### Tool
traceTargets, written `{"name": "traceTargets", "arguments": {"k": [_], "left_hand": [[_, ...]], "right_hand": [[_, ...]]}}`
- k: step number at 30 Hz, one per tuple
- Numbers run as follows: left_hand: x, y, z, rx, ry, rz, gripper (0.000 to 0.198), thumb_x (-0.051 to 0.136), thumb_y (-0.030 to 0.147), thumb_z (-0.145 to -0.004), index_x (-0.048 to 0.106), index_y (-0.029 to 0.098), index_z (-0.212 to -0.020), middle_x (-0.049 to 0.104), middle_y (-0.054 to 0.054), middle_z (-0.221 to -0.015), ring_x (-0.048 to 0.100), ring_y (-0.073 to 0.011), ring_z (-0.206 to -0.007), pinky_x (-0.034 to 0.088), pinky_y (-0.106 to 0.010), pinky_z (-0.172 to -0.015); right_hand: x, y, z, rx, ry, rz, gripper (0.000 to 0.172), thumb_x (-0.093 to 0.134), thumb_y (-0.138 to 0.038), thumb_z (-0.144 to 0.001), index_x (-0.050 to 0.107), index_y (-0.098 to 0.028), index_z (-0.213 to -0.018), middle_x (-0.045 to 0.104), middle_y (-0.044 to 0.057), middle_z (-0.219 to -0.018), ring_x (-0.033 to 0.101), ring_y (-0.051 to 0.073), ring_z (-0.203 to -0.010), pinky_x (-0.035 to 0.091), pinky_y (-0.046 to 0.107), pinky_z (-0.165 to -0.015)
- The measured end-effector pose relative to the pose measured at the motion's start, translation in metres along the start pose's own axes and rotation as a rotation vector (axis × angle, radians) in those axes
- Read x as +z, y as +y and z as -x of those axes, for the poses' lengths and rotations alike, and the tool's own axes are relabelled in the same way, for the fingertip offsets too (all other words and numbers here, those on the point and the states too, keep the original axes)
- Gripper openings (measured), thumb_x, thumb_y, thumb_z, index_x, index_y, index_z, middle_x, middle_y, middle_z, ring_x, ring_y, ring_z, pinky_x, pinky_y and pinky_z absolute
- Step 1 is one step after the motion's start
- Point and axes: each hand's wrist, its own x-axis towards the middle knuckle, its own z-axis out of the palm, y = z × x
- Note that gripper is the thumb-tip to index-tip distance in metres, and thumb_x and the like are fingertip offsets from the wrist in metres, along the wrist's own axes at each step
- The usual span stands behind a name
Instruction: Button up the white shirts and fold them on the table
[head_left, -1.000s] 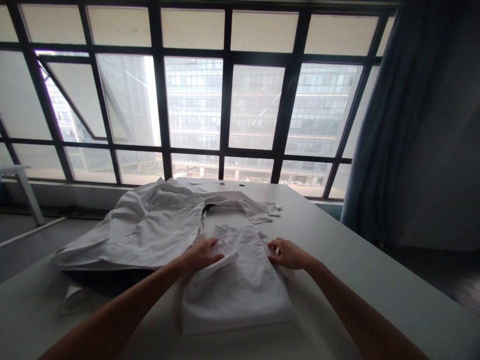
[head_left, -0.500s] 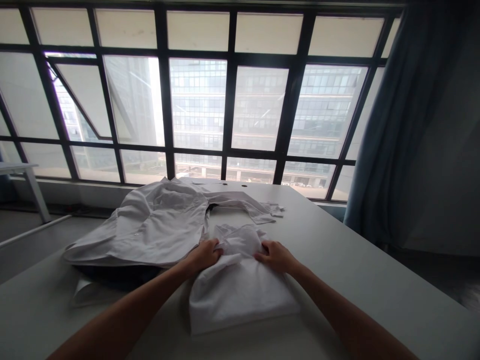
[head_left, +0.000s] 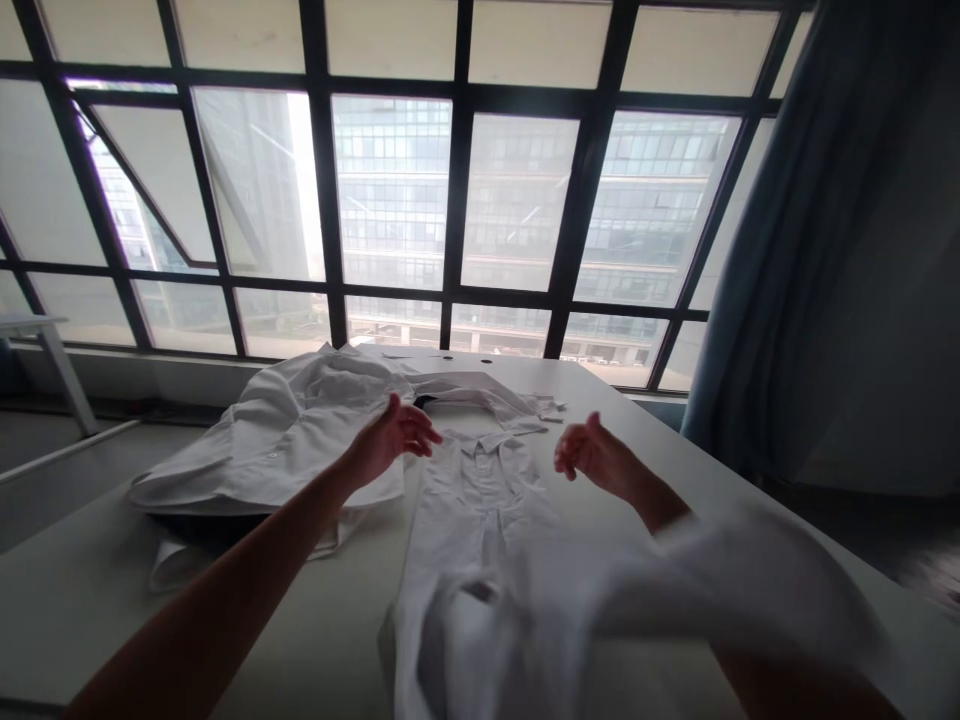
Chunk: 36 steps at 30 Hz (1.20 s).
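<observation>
My left hand and my right hand are raised above the white table, fingers pinched together. Between them a white collared shirt is stretched out lengthwise, its collar at the far end between my hands. Each hand seems to pinch a shoulder of it. Its lower part billows toward me, and a blurred sleeve swings over my right forearm. A second white garment lies spread on the table to the left, just past my left hand.
A large black-framed window fills the wall beyond the table. A blue-grey curtain hangs on the right. Part of another white table shows at the far left. Something dark lies under the spread garment.
The shirt was folded on the table under my hands. Both hands have lifted and moved apart, and the shirt has been shaken out to full length, with a sleeve flying right.
</observation>
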Motion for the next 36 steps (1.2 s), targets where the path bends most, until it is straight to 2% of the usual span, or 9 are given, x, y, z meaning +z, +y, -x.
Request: {"name": "traceTargets", "arguments": {"k": [3,7,12,17,21,26,31,33,36], "left_hand": [[0.016,-0.019,0.004,0.037,-0.153,-0.335,0.07,0.039,0.077,-0.083,0.067,0.013,-0.085,0.073,-0.014,-0.086,0.067,-0.0222,-0.076,0.051,-0.033,-0.071],[0.052,-0.038,0.017,0.233,-0.388,-0.759,0.039,0.059,0.052,-0.088,0.067,0.021,-0.11,0.07,-0.009,-0.111,0.063,-0.0236,-0.103,0.044,-0.034,-0.092],[0.074,-0.046,0.021,0.336,-0.488,-0.935,0.028,0.052,0.043,-0.094,0.068,0.02,-0.099,0.071,-0.009,-0.094,0.066,-0.0225,-0.092,0.042,-0.033,-0.089],[0.048,-0.038,0.015,0.083,-0.426,-1.172,0.045,0.048,0.053,-0.092,0.071,0.019,-0.072,0.066,-0.008,-0.063,0.063,-0.0217,-0.064,0.042,-0.03,-0.066],[0.03,-0.03,0.016,-0.103,-0.328,-1.24,0.039,0.073,0.056,-0.071,0.074,0.021,-0.089,0.07,-0.007,-0.073,0.066,-0.0259,-0.074,0.044,-0.032,-0.071],[0.054,-0.044,0.018,0.222,-0.455,-1.036,0.053,0.074,0.045,-0.076,0.062,0.024,-0.124,0.066,-0.01,-0.119,0.06,-0.0278,-0.109,0.042,-0.034,-0.094],[0.072,-0.056,0.015,0.26,-0.487,-0.97,0.024,0.069,0.038,-0.084,0.07,0.024,-0.104,0.069,-0.005,-0.098,0.064,-0.0205,-0.089,0.043,-0.028,-0.082],[0.072,-0.056,0.014,0.249,-0.497,-0.955,0.015,0.068,0.034,-0.085,0.071,0.022,-0.094,0.069,-0.003,-0.089,0.064,-0.017,-0.08,0.042,-0.025,-0.075],[0.069,-0.054,0.015,0.256,-0.513,-0.922,0.009,0.068,0.028,-0.085,0.071,0.02,-0.085,0.068,-0.002,-0.085,0.062,-0.014,-0.075,0.04,-0.022,-0.069]], "right_hand": [[0.025,0.008,-0.006,-0.024,-0.107,-0.066,0.074,0.043,-0.082,-0.077,0.065,-0.012,-0.076,0.068,0.012,-0.075,0.063,0.018,-0.063,0.051,0.031,-0.062],[0.068,0.004,-0.009,-0.153,-0.292,0.061,0.048,0.066,-0.058,-0.078,0.073,-0.012,-0.092,0.071,0.009,-0.085,0.062,0.016,-0.066,0.048,0.026,-0.061],[0.09,0.0,-0.006,-0.299,-0.316,0.244,0.027,0.074,-0.037,-0.075,0.073,-0.019,-0.096,0.069,0.006,-0.095,0.061,0.018,-0.084,0.047,0.028,-0.076],[0.08,0.003,-0.008,-0.1,-0.418,0.345,0.028,0.075,-0.03,-0.074,0.072,-0.019,-0.1,0.066,0.002,-0.08,0.058,0.014,-0.067,0.043,0.024,-0.062],[0.069,-0.007,-0.004,-0.066,-0.377,0.414,0.023,0.071,-0.024,-0.078,0.073,-0.02,-0.1,0.067,0.002,-0.081,0.057,0.014,-0.066,0.042,0.023,-0.061],[0.075,-0.019,0.003,-0.219,-0.362,0.391,0.027,0.076,-0.029,-0.073,0.073,-0.021,-0.099,0.069,0.005,-0.093,0.06,0.018,-0.08,0.045,0.026,-0.07],[0.091,-0.021,0.002,-0.152,-0.528,0.279,0.021,0.08,-0.031,-0.069,0.072,-0.017,-0.084,0.063,-0.001,-0.073,0.054,0.011,-0.063,0.04,0.022,-0.059],[0.08,-0.022,0.0,-0.13,-0.526,0.246,0.016,0.075,-0.029,-0.072,0.07,-0.015,-0.076,0.058,-0.003,-0.065,0.05,0.01,-0.059,0.038,0.022,-0.057],[0.032,-0.016,0.002,-0.111,-0.453,0.147,0.028,0.072,-0.041,-0.072,0.064,-0.015,-0.069,0.051,-0.002,-0.061,0.045,0.011,-0.058,0.038,0.023,-0.056]]}}
